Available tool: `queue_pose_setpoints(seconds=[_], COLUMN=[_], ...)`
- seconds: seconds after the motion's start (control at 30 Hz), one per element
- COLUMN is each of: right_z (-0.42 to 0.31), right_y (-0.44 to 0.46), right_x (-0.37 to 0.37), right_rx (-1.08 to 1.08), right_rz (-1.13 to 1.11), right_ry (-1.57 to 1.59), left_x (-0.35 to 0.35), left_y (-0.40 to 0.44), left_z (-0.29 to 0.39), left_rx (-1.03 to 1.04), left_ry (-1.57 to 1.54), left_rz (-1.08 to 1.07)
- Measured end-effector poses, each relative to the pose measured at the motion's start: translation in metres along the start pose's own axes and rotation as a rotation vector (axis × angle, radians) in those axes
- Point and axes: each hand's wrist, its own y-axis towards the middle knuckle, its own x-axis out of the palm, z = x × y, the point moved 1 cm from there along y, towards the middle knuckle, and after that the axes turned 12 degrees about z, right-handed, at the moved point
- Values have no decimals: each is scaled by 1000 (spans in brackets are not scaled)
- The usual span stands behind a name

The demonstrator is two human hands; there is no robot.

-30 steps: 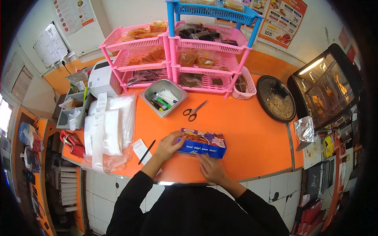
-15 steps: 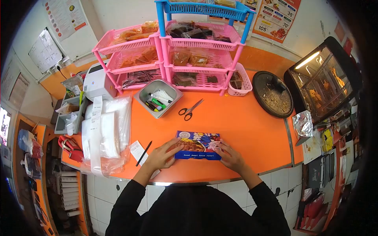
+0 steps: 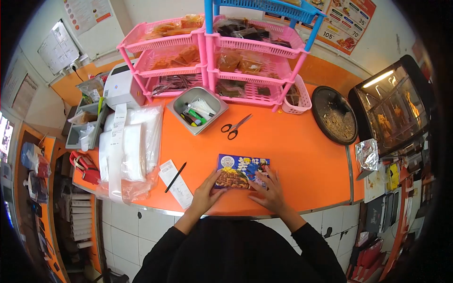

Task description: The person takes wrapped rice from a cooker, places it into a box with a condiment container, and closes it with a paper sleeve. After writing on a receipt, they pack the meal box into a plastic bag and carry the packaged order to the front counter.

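Note:
A blue printed cardboard food box (image 3: 234,177) with a picture of meat and yellow food on top lies near the table's front edge. My left hand (image 3: 206,193) cups its near left corner, fingers along the left side and thumb by the front edge. Across the right part of the box rests my right hand (image 3: 270,191), fingers spread over the printed top and thumb toward the front edge. Left of the box are a paper receipt (image 3: 176,187) and a black pen (image 3: 175,178) lying across it. Black-handled scissors (image 3: 236,126) lie behind the box.
A metal tray (image 3: 198,113) of markers stands before pink racks (image 3: 255,96) of packets. Plastic bags (image 3: 134,158) and a printer (image 3: 123,87) are at left. At right are a stone mortar (image 3: 334,118), a foil-wrapped object (image 3: 367,156) and a lit display case (image 3: 391,104).
The lettered front face of the box has gone out of sight. My right hand has shifted its spread fingers further over the top. The camera view has shifted slightly; more of the receipt shows.

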Motion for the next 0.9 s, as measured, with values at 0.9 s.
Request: queue_pose_setpoints(seconds=[0.9], right_z=[4], right_y=[-2], right_x=[64], right_rx=[75], right_rz=[237], right_ry=[-100], left_x=[36], left_y=[11], left_z=[-15], left_rx=[31], left_ry=[142], left_rz=[262])
